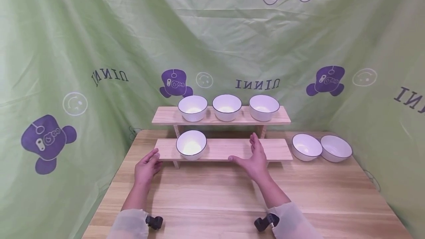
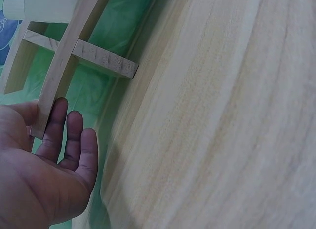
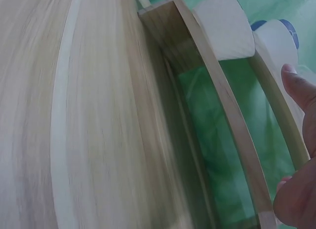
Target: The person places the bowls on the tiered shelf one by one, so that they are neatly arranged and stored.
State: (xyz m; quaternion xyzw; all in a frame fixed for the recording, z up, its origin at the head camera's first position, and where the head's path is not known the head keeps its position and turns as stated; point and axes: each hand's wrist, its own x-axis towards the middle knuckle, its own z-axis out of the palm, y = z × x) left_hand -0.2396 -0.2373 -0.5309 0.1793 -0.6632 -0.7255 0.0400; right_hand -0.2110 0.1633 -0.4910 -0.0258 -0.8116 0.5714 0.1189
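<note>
A two-tier wooden shelf (image 1: 219, 150) stands on the table. My left hand (image 1: 146, 169) holds the left end of its lower board. In the left wrist view the thumb lies on one side of the board's end (image 2: 47, 108) and the fingers (image 2: 58, 118) on the other. My right hand (image 1: 255, 159) is spread over the right half of the lower board, thumb apart from the fingers, with nothing in it. One white dark-rimmed bowl (image 1: 191, 145) sits left on the lower board. Three similar bowls line the upper board, at left (image 1: 193, 108), middle (image 1: 227, 107) and right (image 1: 264, 108).
Two more white bowls stand on the table right of the shelf, one nearer (image 1: 307, 147) and one farther right (image 1: 336, 149). The wooden table (image 1: 212, 202) extends in front of the shelf. A green printed curtain (image 1: 225, 47) hangs behind and at both sides.
</note>
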